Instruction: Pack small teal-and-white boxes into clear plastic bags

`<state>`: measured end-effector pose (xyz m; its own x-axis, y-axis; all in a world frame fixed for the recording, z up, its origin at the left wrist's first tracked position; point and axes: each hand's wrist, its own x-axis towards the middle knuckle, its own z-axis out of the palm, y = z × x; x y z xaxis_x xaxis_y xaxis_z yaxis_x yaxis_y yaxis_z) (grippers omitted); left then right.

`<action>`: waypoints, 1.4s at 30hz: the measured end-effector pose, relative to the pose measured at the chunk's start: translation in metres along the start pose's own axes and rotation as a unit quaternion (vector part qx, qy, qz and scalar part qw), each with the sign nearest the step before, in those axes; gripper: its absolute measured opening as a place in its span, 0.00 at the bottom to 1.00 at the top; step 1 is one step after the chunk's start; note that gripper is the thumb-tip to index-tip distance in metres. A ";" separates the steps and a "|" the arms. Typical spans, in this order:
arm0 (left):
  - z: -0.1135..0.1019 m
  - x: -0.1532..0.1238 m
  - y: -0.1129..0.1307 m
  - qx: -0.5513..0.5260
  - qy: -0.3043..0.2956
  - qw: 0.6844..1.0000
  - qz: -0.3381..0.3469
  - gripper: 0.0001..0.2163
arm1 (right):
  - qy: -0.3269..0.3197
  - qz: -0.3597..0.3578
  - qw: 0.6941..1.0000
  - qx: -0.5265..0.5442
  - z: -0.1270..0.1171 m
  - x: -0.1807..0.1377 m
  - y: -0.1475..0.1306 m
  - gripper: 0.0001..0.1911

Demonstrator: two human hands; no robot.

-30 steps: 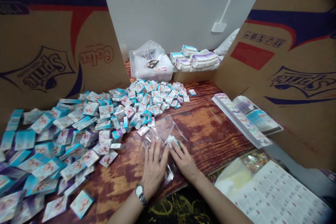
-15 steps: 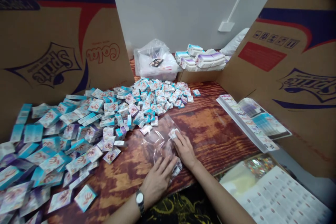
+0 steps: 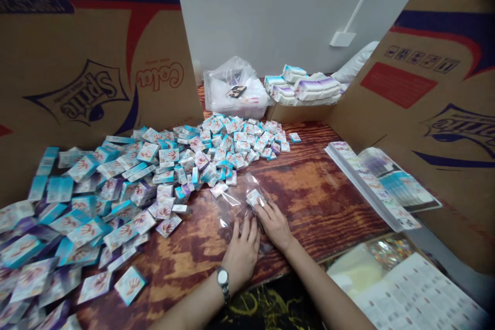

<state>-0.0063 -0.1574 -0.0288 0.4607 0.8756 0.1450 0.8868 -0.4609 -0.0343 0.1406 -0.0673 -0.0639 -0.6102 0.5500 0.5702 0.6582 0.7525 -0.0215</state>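
Observation:
A clear plastic bag [image 3: 232, 201] lies on the reddish-brown table in front of me. My left hand [image 3: 243, 252], with a watch at its wrist, lies flat on the bag's near part, fingers stretched out. At the bag's right side, my right hand [image 3: 275, 226] has its fingers closed over a small white box [image 3: 253, 197]; its thumb is hidden. I cannot tell whether that box is inside the bag or on it. Just left of the bag lies a loose small box [image 3: 219, 189], at the edge of a big pile of small white, blue and purple boxes [image 3: 147, 185].
Large cardboard boxes stand left [image 3: 154, 103] and right [image 3: 386, 113]. At the back are a plastic bin [image 3: 235, 98] with clear bags and several wrapped packs [image 3: 317, 87]. Printed sheets [image 3: 367, 185] lie at right, with a patterned white sheet [image 3: 421, 294] nearer me.
My left hand has slid forward over the bag, covering more of its middle. My right hand and the small box have shifted slightly left. The camera view has turned a little left.

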 end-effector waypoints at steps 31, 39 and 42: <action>0.003 -0.019 -0.002 0.020 0.053 0.997 0.058 0.18 | -0.105 0.050 0.982 0.146 -0.047 0.126 0.015 0.13; 0.017 -0.020 -0.001 0.019 0.091 0.994 0.056 0.17 | -0.283 0.149 0.946 0.056 0.044 0.195 0.038 0.24; 0.015 -0.021 -0.003 0.010 0.087 0.995 0.056 0.17 | -0.298 0.132 0.943 0.063 0.039 0.179 0.043 0.24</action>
<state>-0.0180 -0.1724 -0.0469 0.5455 0.7792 0.3087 0.8312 -0.5502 -0.0800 0.0424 0.0776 0.0053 -0.5974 0.8014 -0.0303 0.7864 0.5781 -0.2176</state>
